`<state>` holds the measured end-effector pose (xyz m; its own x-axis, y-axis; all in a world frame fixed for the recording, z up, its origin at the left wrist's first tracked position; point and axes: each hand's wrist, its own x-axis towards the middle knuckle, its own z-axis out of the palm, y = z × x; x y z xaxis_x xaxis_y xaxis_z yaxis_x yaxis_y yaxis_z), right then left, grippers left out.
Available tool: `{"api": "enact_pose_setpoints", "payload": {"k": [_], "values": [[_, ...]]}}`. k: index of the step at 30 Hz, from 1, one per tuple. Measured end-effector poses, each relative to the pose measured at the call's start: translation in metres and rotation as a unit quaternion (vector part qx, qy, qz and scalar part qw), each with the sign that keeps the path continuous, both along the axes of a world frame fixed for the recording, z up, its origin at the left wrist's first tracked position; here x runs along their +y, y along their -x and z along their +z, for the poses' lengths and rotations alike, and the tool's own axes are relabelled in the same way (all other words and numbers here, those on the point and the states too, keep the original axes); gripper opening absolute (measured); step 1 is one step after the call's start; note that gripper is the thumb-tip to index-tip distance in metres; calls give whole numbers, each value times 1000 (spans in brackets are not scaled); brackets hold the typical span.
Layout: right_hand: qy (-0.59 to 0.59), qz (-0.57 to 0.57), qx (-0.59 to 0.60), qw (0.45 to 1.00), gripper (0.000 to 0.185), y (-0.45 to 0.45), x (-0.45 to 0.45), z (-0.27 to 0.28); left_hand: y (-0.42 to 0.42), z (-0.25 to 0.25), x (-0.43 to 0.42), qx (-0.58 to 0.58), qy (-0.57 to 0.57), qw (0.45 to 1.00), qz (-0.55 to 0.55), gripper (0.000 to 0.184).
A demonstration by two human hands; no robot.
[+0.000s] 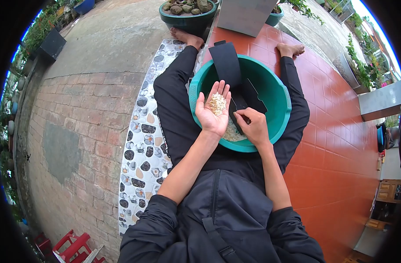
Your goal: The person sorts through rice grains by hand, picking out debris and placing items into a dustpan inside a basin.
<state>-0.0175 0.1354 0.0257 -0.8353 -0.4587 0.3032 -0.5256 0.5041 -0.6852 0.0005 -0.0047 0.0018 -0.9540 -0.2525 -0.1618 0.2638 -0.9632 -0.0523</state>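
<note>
Left hand (213, 116) open, palm up, cupping a heap of pale flaky grains (217, 104), right hand (254, 126) with thumb and fingers pinched together, contents unclear, both over a round green plastic basin (277, 94) with flat black pieces (226, 63), red tiled floor (327, 144) around.

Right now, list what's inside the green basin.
Black flat pieces and, at the near side, pale grains lie in the green basin. What the pieces and the right hand cover can't be seen.
</note>
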Motion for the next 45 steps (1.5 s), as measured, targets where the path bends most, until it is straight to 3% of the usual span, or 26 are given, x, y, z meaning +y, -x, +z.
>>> {"api": "enact_pose_setpoints", "payload": {"k": [9, 12, 27, 36, 40, 45], "values": [[50, 22, -28, 998, 9, -4, -15, 20, 0, -5, -1, 33, -3, 999, -12, 60], [48, 37, 16, 998, 10, -1, -21, 22, 0, -4, 0, 32, 12, 999, -16, 61], [-26, 33, 66, 997, 14, 6, -28, 18, -1, 1, 1, 10, 30, 999, -32, 62], [153, -19, -45, 987, 10, -14, -22, 5, -1, -1, 0, 14, 16, 998, -67, 61], [184, -51, -29, 981, 9, -16, -18, 1, 3, -8, 3, -22, 72, 988, -134, 59], [202, -82, 37, 975, 8, -13, -11, 3, 3, -10, 5, -19, 63, 986, -152, 51]]}}
